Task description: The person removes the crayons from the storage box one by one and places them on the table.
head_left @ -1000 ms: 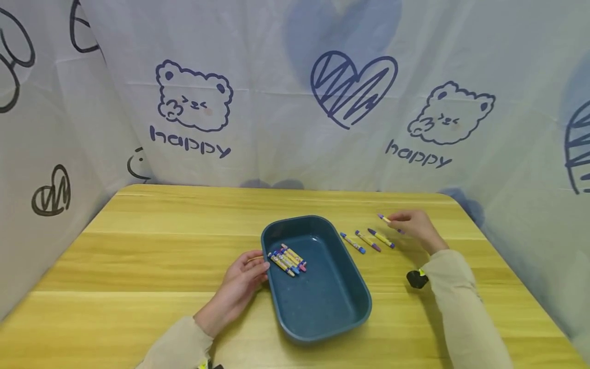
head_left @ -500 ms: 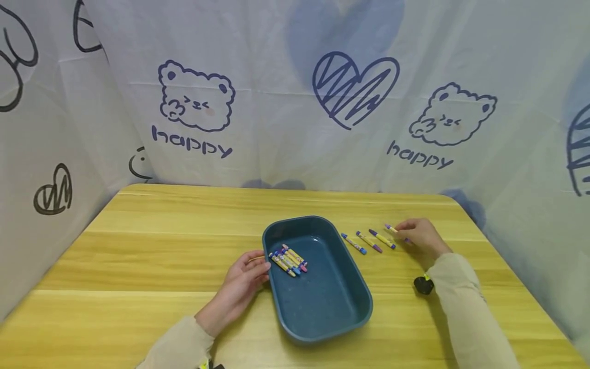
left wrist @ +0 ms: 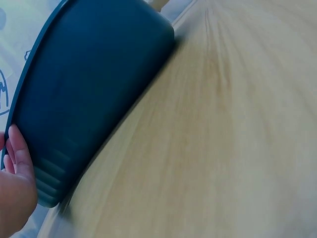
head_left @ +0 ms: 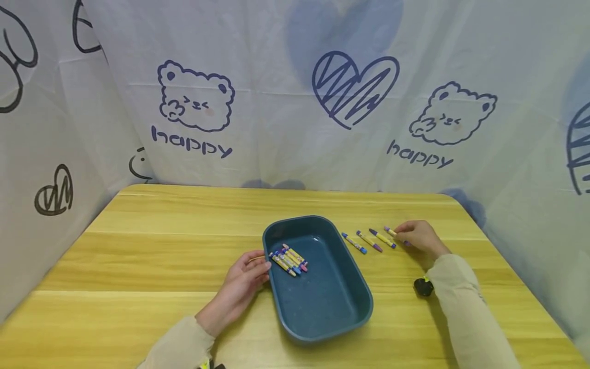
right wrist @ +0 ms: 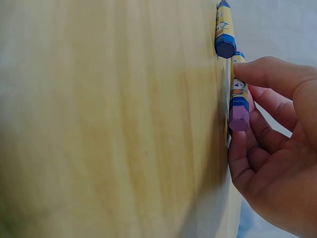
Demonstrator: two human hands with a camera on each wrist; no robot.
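My left hand (head_left: 241,284) holds the left wall of a dark blue plastic bin (head_left: 322,333), with the thumb tip at the rim. Several yellow-wrapped pastel crayons (head_left: 288,260) lie side by side inside it, near that hand. Right of the bin, my right hand (head_left: 420,237) pinches a purple pastel crayon (right wrist: 239,111) between thumb and fingers, low at the tabletop. Beside that crayon lies a dark blue one (head_left: 382,239). Further left come a purple-tipped crayon (head_left: 369,241) and a blue one (head_left: 354,243), all slanting the same way.
The bin stands on a wood-grain table (head_left: 161,256). A white curtain (head_left: 272,128) printed with bears and hearts hangs behind the table and along its sides. Black wrist devices (head_left: 423,286) are worn at both sleeves.
My right hand has brought the purple crayon slightly right and nearer, down to the end of the row, where it now slants like the others. The left hand and bin have stayed in place.
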